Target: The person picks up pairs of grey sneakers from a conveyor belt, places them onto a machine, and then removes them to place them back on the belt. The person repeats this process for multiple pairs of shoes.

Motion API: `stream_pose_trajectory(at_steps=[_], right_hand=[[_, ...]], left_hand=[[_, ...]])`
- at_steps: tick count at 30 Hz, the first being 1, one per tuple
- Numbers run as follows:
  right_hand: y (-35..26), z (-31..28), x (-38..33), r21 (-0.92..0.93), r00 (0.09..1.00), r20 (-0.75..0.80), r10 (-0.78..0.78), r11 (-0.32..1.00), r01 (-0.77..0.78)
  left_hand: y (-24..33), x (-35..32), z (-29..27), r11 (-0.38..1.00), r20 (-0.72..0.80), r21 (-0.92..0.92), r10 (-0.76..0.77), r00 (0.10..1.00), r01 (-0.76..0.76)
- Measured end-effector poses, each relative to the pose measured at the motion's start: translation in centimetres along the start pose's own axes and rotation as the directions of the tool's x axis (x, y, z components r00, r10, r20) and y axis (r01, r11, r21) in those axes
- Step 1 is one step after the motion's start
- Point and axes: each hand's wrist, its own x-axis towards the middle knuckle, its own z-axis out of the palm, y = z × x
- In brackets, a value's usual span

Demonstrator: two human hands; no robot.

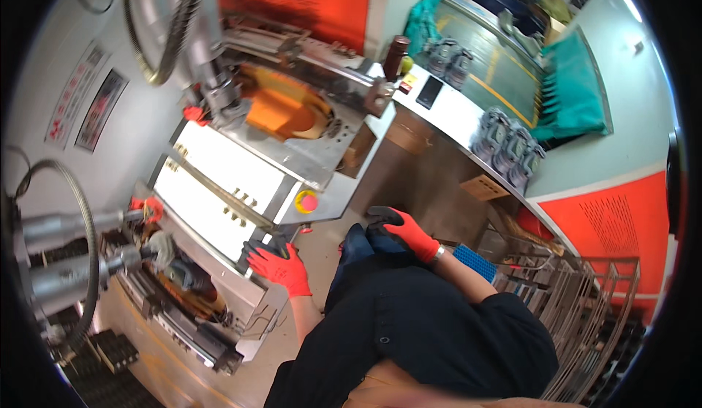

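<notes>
Panel (228, 167), glaring white, lies beside spread left fingers (256, 247); right fingers (382, 216) curl loosely, empty.

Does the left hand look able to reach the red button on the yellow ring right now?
Likely yes: the left hand is close to the red button, whose face is uncovered, and nothing visible seems to block the way between them.

White machine panel (241, 167), brightly lit, front left, dotted with brass-coloured fittings (243, 197)
</notes>
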Motion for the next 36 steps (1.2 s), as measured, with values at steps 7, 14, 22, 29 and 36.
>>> stream_pose_trajectory(at_steps=[7, 14, 22, 29, 36], right_hand=[[-1.1, -7.9, 0.0, 0.046, 0.997, -0.039, -0.069, 0.996, 0.071], [-6.9, -20.8, -1.9, 0.011, 0.972, -0.186, -0.147, 0.988, 0.152], [-12.4, -35.2, -3.1, -0.055, 0.891, -0.378, -0.253, 0.966, 0.251], [-16.5, -44.6, 1.4, -0.037, 0.750, -0.595, -0.289, 0.942, 0.334], [-23.8, -53.5, 12.9, -0.473, 0.569, -0.705, -0.423, 0.879, 0.068]], left_hand=[[-0.7, 0.1, 1.9, 0.999, -0.126, -0.005, 0.040, 0.991, -0.041], [17.4, 3.8, -0.2, 0.928, -0.387, -0.346, -0.008, 0.922, -0.137], [45.5, -4.9, 8.5, 0.618, 0.128, -0.759, 0.452, 0.883, -0.206], [57.4, -4.5, 11.9, 0.434, 0.297, -0.896, 0.744, 0.599, -0.095], [64.1, -0.8, 20.7, 0.425, 0.531, -0.846, 0.632, 0.564, 0.321]])
